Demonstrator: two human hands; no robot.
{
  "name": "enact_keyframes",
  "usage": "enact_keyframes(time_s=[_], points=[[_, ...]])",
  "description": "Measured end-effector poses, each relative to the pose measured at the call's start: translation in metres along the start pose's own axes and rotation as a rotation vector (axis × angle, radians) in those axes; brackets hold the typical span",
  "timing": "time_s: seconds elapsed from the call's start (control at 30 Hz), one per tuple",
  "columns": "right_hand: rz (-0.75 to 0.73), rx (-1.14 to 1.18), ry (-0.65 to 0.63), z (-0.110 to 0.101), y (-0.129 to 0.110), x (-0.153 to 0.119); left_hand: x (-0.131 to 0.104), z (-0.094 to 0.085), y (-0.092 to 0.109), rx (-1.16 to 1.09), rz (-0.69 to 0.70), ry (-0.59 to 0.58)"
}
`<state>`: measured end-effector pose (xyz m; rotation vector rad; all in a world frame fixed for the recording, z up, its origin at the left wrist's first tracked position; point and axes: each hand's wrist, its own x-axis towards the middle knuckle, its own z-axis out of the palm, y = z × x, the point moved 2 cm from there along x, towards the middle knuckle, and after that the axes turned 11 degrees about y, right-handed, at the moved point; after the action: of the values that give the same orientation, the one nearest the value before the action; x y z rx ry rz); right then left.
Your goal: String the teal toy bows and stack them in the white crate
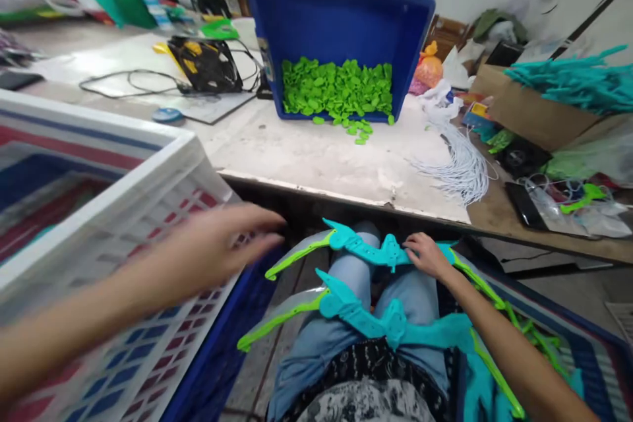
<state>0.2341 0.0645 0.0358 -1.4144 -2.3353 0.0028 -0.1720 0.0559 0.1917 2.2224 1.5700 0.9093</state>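
Note:
Two turquoise toy bows with lime-green limb ends lie across my lap, one behind the other. My right hand (426,254) has its fingers closed on the right half of the far toy bow (363,249), close to its middle. The near toy bow (356,316) rests across my thighs, with neither hand on it. My left hand (247,231), a little blurred, is in the air left of the bows, beside the white basket (198,171). Its thumb and fingers are apart, and nothing shows between them.
A blue bin (341,13) tipped on its side holds small green pieces (341,89), some spilled onto the table (297,158). White cords (459,165) lie at the right. Turquoise parts (573,82) fill a cardboard box (539,109). Green parts (539,339) sit low at the right.

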Motion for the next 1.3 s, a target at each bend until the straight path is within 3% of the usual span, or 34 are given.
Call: enact_keyframes(time_s=[0.03,0.07,0.1,0.13,0.2,0.27,0.37,0.43,0.5,0.63,0.73,0.83,0.93,1.0,1.07,1.13,1.23,1.3], points=[[-0.020,0.039,0.085,-0.008,-0.002,0.010,0.011,0.028,0.022,-0.026,0.129,-0.196],[-0.033,0.066,0.169,-0.017,-0.004,0.022,0.025,0.057,0.039,-0.029,0.205,-0.299],[-0.038,0.074,0.242,-0.024,-0.005,0.037,0.043,0.085,0.049,-0.012,0.244,-0.322],[-0.038,0.064,0.297,-0.030,-0.005,0.053,0.066,0.109,0.052,0.028,0.242,-0.270],[-0.026,0.002,0.347,-0.034,0.003,0.088,0.122,0.144,0.040,0.148,0.115,-0.093],[0.015,-0.081,0.342,-0.029,0.019,0.125,0.181,0.156,0.009,0.244,-0.071,0.094],[0.108,-0.166,0.313,-0.010,0.056,0.185,0.257,0.147,-0.050,0.343,-0.321,0.340],[0.176,-0.168,0.290,0.004,0.082,0.228,0.292,0.141,-0.088,0.394,-0.471,0.429],[0.260,-0.142,0.260,0.016,0.108,0.274,0.317,0.145,-0.119,0.417,-0.566,0.422],[0.444,-0.114,0.261,0.043,0.139,0.355,0.340,0.178,-0.144,0.430,-0.509,0.378],[0.435,-0.118,0.265,0.064,0.133,0.392,0.344,0.194,-0.148,0.395,-0.377,0.441],[0.238,-0.100,0.349,0.077,0.115,0.416,0.352,0.186,-0.159,0.371,-0.267,0.574],[0.223,-0.048,0.439,0.087,0.109,0.443,0.372,0.169,-0.177,0.407,-0.415,0.715],[0.297,0.017,0.413,0.096,0.111,0.460,0.385,0.170,-0.182,0.401,-0.520,0.667],[0.314,0.096,0.388,0.105,0.112,0.469,0.391,0.182,-0.176,0.377,-0.510,0.574],[0.255,0.177,0.402,0.111,0.107,0.466,0.387,0.197,-0.161,0.349,-0.400,0.516],[0.150,0.273,0.417,0.111,0.095,0.443,0.368,0.216,-0.136,0.263,-0.208,0.429],[0.126,0.321,0.426,0.106,0.087,0.419,0.350,0.223,-0.121,0.194,-0.152,0.394]])
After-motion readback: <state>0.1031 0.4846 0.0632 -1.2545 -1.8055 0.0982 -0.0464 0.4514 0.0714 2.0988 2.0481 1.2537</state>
